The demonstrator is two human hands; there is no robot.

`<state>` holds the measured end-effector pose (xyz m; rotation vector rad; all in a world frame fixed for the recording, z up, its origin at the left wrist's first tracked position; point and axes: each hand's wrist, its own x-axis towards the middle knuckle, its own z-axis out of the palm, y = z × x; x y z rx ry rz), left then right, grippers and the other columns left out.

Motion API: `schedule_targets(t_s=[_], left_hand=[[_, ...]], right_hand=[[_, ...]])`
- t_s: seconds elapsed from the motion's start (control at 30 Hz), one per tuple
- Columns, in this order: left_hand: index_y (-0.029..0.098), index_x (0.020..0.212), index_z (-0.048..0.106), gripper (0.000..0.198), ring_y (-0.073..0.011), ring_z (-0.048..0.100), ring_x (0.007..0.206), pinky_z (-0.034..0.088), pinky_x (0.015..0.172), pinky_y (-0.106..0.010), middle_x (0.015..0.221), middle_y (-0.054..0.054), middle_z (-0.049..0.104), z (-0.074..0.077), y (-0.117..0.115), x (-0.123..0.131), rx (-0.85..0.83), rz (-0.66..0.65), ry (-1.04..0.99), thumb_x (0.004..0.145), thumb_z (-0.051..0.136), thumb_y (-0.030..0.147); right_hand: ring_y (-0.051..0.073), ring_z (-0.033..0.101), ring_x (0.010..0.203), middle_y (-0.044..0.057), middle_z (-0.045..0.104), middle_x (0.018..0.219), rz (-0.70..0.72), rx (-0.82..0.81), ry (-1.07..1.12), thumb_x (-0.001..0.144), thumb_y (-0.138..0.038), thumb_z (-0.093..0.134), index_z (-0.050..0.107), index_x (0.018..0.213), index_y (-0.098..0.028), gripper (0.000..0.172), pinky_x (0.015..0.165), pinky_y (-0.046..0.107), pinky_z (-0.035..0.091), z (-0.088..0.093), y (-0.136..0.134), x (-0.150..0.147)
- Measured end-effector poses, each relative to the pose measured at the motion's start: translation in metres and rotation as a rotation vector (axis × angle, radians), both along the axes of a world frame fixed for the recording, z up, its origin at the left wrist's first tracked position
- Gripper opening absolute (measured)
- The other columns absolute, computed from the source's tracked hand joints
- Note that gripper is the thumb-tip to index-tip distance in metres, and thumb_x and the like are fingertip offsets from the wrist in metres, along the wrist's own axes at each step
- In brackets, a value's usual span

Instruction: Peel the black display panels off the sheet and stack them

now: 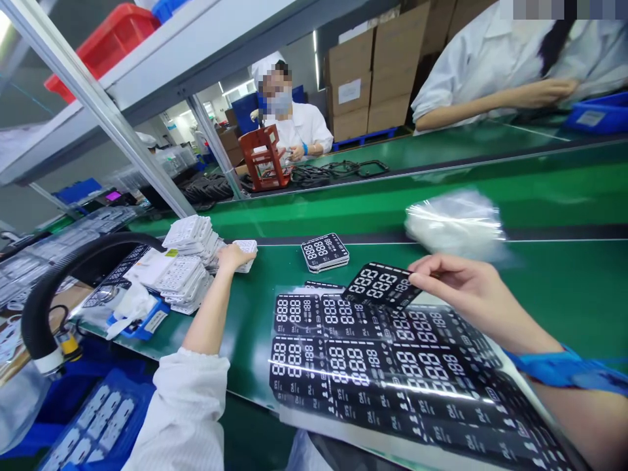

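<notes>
Between the fingers of my right hand (456, 288) is a black display film (377, 285) with white digits, lifted at a tilt over a sheet of similar films (358, 373). My left hand (233, 257) reaches to the far left and grips a white plate (246, 247) beside stacked white plates (189, 235). A small pile of black-faced plates (324, 252) lies on the green table between my hands.
A clear plastic bag (456, 222) lies behind my right hand. At the left are a blue bin (142, 320) and a black hose (36, 301). Two people in white work across the green line (353, 209), near a red-brown frame (265, 160) and cables.
</notes>
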<state>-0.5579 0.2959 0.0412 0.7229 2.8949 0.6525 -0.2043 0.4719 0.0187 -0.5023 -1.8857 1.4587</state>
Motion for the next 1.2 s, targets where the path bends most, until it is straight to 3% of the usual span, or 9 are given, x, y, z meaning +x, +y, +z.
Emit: schedule_targets(t_s=[0.17, 0.33, 0.4, 0.5, 0.63, 0.73, 0.83, 0.97, 1.2], left_hand=[[0.009, 0.107, 0.058, 0.044, -0.0302, 0.050, 0.113, 0.039, 0.096, -0.048, 0.114, -0.014, 0.057, 0.003, 0.009, 0.020, -0.155, 0.070, 0.106, 0.075, 0.069, 0.038], [-0.001, 0.136, 0.028, 0.100, -0.0423, 0.038, 0.123, 0.036, 0.098, -0.048, 0.127, -0.029, 0.040, 0.030, 0.021, 0.054, -0.006, 0.043, 0.294, 0.058, 0.076, 0.038], [0.009, 0.141, 0.019, 0.112, -0.0372, 0.038, 0.125, 0.034, 0.102, -0.046, 0.132, -0.022, 0.038, 0.042, 0.029, 0.071, 0.284, -0.069, 0.351, 0.051, 0.080, 0.039], [0.022, 0.133, 0.034, 0.101, -0.0283, 0.047, 0.119, 0.038, 0.102, -0.040, 0.128, -0.010, 0.047, 0.051, 0.045, 0.105, 0.962, -0.313, 0.197, 0.046, 0.083, 0.037], [0.019, 0.119, 0.049, 0.060, -0.0260, 0.055, 0.111, 0.046, 0.095, -0.040, 0.117, -0.010, 0.059, 0.039, 0.066, 0.158, 1.394, -0.334, -0.594, 0.067, 0.073, 0.038], [0.017, 0.116, 0.052, 0.037, -0.0284, 0.054, 0.112, 0.047, 0.092, -0.048, 0.119, -0.013, 0.059, 0.019, 0.076, 0.189, 1.206, -0.362, -1.203, 0.089, 0.048, 0.042], [0.014, 0.118, 0.052, 0.047, -0.0323, 0.051, 0.116, 0.045, 0.092, -0.054, 0.121, -0.017, 0.057, -0.002, 0.079, 0.204, 0.947, -0.476, -1.529, 0.093, 0.036, 0.050], [0.018, 0.129, 0.045, 0.076, -0.0374, 0.042, 0.124, 0.040, 0.096, -0.056, 0.131, -0.017, 0.049, -0.016, 0.076, 0.209, 0.927, -0.715, -1.706, 0.077, 0.044, 0.073], [0.043, 0.143, 0.010, 0.057, -0.0378, 0.054, 0.110, 0.039, 0.084, -0.066, 0.139, -0.011, 0.042, -0.017, 0.075, 0.206, 0.892, -0.779, -1.839, 0.090, 0.026, 0.056]], right_hand=[[0.017, 0.057, 0.068, 0.006, 0.062, 0.071, 0.023, -0.105, 0.019, 0.062, -0.055, 0.076, 0.062, 0.059, -0.017, 0.040, 0.065, 0.028, 0.047, -0.007, 0.001, -0.003], [0.011, 0.053, 0.060, 0.000, 0.060, 0.065, 0.017, -0.395, 0.156, 0.058, -0.049, 0.081, 0.061, 0.063, -0.018, 0.037, 0.058, 0.023, 0.045, -0.016, 0.003, -0.007], [0.009, 0.053, 0.054, -0.002, 0.059, 0.061, 0.027, -0.544, 0.208, 0.051, -0.046, 0.085, 0.060, 0.063, -0.018, 0.039, 0.053, 0.021, 0.046, -0.017, 0.004, -0.008], [0.007, 0.051, 0.048, -0.005, 0.057, 0.058, 0.038, -0.651, 0.236, 0.045, -0.041, 0.088, 0.057, 0.063, -0.019, 0.042, 0.046, 0.018, 0.044, -0.018, 0.005, -0.010], [0.006, 0.050, 0.046, -0.005, 0.058, 0.058, 0.020, -0.671, 0.278, 0.047, -0.043, 0.088, 0.056, 0.062, -0.018, 0.043, 0.044, 0.016, 0.044, -0.021, 0.009, -0.011], [0.007, 0.052, 0.050, -0.004, 0.058, 0.061, -0.013, -0.631, 0.326, 0.051, -0.046, 0.086, 0.054, 0.063, -0.018, 0.044, 0.046, 0.017, 0.046, -0.023, 0.012, -0.011], [0.010, 0.054, 0.052, -0.003, 0.058, 0.061, -0.043, -0.548, 0.333, 0.054, -0.051, 0.082, 0.052, 0.064, -0.019, 0.045, 0.049, 0.022, 0.049, -0.024, 0.011, -0.010], [0.009, 0.050, 0.047, -0.004, 0.055, 0.056, -0.174, -0.333, 0.307, 0.057, -0.048, 0.081, 0.054, 0.064, -0.019, 0.040, 0.045, 0.022, 0.045, -0.018, 0.003, -0.006], [0.011, 0.052, 0.047, -0.003, 0.057, 0.059, -0.280, -0.049, 0.235, 0.064, -0.036, 0.079, 0.058, 0.066, -0.020, 0.026, 0.041, 0.025, 0.049, -0.010, -0.011, 0.000]])
